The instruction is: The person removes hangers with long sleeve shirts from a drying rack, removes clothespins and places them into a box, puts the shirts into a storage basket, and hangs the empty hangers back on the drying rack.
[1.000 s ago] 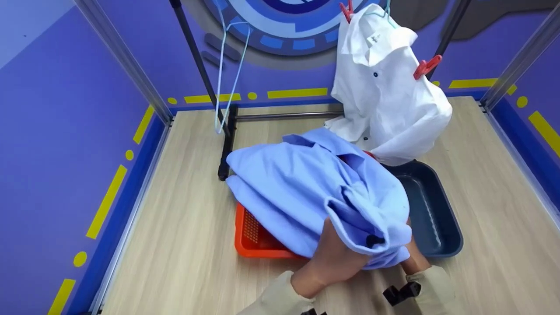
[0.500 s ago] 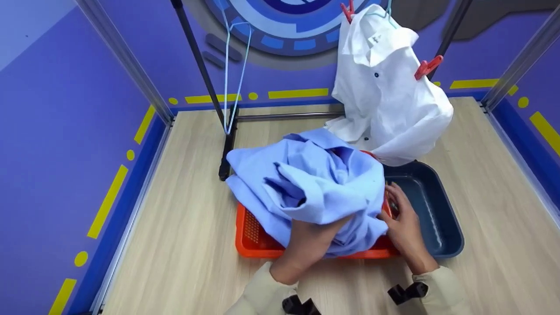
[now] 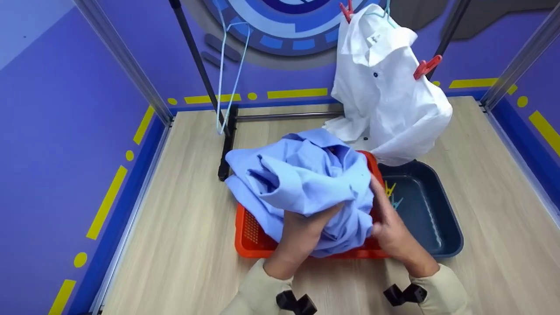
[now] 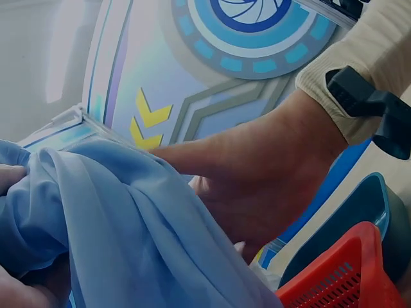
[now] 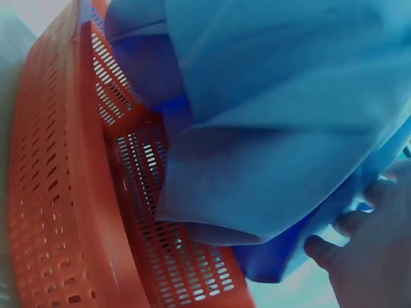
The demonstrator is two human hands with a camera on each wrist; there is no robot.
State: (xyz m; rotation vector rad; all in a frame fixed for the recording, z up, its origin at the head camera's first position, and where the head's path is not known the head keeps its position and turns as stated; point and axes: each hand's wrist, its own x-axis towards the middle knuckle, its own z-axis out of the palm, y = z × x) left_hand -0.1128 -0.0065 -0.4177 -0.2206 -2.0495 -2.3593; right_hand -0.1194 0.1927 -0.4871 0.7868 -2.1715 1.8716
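Observation:
A light blue shirt (image 3: pixel 306 188) lies bunched over the red basket (image 3: pixel 262 253), with a folded opening at its near left. My left hand (image 3: pixel 299 238) grips the bunched cloth from the near side, most of its fingers hidden in the folds. In the left wrist view, the shirt (image 4: pixel 148 224) hangs from the left hand's fingers (image 4: pixel 13 176) at the left edge. My right hand (image 3: pixel 391 227) lies along the shirt's right side with extended fingers, above the basket's right part. In the right wrist view, the shirt (image 5: pixel 276 128) droops into the perforated basket (image 5: pixel 103 212).
A dark blue tray (image 3: pixel 450 232) holding several small clothespins (image 3: pixel 389 189) stands right of the basket. Behind hangs a white shirt (image 3: pixel 389 100) with red clothespins (image 3: pixel 428 67). A light blue wire hanger (image 3: pixel 221 87) hangs beside the black rack post (image 3: pixel 197 61).
The left hand has carried the gathered cloth leftward, uncovering the basket's right end. The right hand came out from behind the shirt, went over the basket-tray edge, then moved back against the cloth.

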